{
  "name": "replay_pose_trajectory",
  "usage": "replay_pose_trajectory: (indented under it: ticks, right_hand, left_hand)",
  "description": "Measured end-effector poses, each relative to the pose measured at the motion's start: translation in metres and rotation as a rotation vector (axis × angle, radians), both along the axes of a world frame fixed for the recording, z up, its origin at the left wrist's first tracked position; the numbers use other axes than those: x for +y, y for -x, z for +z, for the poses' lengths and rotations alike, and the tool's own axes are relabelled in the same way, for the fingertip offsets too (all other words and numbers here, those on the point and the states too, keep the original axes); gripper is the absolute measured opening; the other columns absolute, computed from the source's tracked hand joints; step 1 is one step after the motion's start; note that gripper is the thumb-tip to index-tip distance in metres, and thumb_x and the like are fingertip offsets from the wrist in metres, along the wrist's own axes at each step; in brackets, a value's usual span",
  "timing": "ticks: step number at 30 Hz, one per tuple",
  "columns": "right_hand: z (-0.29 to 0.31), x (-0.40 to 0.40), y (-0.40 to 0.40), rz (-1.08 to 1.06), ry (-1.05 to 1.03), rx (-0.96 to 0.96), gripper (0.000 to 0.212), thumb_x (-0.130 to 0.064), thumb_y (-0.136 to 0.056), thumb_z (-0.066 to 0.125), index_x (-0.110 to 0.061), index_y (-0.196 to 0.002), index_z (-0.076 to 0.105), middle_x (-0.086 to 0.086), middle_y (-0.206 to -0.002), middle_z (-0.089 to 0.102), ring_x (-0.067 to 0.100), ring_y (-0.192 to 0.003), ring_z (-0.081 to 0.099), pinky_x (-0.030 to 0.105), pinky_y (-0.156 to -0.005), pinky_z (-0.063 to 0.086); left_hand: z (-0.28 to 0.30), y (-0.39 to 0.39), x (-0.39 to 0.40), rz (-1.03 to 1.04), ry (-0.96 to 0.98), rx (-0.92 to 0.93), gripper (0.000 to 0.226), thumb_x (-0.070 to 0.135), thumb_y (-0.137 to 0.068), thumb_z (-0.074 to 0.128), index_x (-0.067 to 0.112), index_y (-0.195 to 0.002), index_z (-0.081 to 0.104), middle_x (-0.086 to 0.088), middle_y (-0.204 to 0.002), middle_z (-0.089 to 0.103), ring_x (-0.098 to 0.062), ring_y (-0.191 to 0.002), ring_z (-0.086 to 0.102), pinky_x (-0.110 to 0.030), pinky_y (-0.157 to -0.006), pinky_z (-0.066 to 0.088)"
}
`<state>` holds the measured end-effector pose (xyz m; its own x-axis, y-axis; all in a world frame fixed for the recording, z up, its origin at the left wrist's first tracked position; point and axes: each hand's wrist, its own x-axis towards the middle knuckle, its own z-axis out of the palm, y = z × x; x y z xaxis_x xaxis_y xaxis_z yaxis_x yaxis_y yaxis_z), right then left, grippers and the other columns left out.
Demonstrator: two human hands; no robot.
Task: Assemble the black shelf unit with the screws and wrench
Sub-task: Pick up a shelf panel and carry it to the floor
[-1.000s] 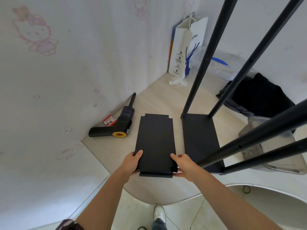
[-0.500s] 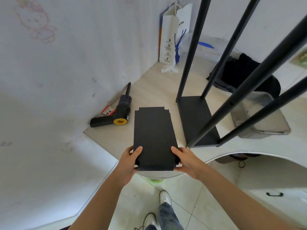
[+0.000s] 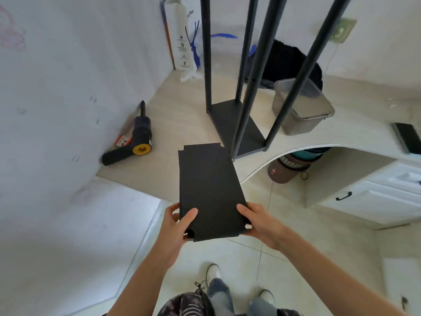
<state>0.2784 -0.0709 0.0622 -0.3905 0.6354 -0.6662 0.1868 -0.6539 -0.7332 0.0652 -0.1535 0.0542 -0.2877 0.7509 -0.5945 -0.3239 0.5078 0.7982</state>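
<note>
Loose black shelf panel (image 3: pixel 208 190) up off the desk, tilted, near corners pinched thumbs-on-top by the left hand (image 3: pixel 180 221) and right hand (image 3: pixel 256 221). Risk, I'd say: far end swings into the shelf frame (image 3: pixel 237 124) just beyond and rocks its four posts, or the panel slips from that corner-only grip. Pale wooden desk (image 3: pixel 173 110) against a white wall, cordless tool (image 3: pixel 134 142) lying left, clear bin (image 3: pixel 300 108) right, tiled floor below

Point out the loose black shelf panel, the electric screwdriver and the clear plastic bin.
Loose black shelf panel (image 3: pixel 208 190): head view, middle of its top face.
Electric screwdriver (image 3: pixel 141 133): head view, black barrel above the yellow ring.
Clear plastic bin (image 3: pixel 303 110): head view, its lid.
</note>
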Motion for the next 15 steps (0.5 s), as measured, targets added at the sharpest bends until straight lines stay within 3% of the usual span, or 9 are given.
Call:
replay_pose_trajectory:
  ticks: [7, 12, 15]
  right_hand:
    - [-0.004, -0.051, -0.073, -0.119, 0.013, -0.037, 0.020, -0.026, -0.106, 0.040, -0.020, -0.115, 0.058, 0.002, -0.118, 0.065, 0.019, -0.107, 0.062, 0.028, -0.074, 0.060]
    - [-0.005, -0.095, -0.147, -0.206, 0.012, -0.053, 0.028, -0.024, -0.107, 0.039, -0.013, -0.126, 0.055, 0.007, -0.122, 0.065, 0.022, -0.111, 0.062, 0.035, -0.085, 0.059]
    - [-0.003, -0.126, -0.200, -0.306, 0.006, -0.072, 0.031, -0.024, -0.107, 0.040, -0.007, -0.128, 0.055, 0.012, -0.122, 0.064, 0.024, -0.108, 0.062, 0.034, -0.081, 0.060]
  left_hand:
    - [-0.009, -0.065, -0.028, -0.105, 0.034, -0.024, 0.047, 0.034, -0.084, 0.074, 0.034, -0.122, 0.047, -0.004, -0.119, 0.065, -0.024, -0.106, 0.066, -0.033, -0.077, 0.061]
    - [-0.011, -0.135, -0.050, -0.202, 0.025, -0.024, 0.040, 0.030, -0.088, 0.073, 0.032, -0.120, 0.049, -0.002, -0.114, 0.067, -0.021, -0.100, 0.068, -0.031, -0.071, 0.060]
    - [-0.011, -0.191, -0.062, -0.271, 0.018, -0.021, 0.037, 0.027, -0.091, 0.071, 0.028, -0.122, 0.052, -0.001, -0.114, 0.068, -0.020, -0.099, 0.069, -0.041, -0.086, 0.059]
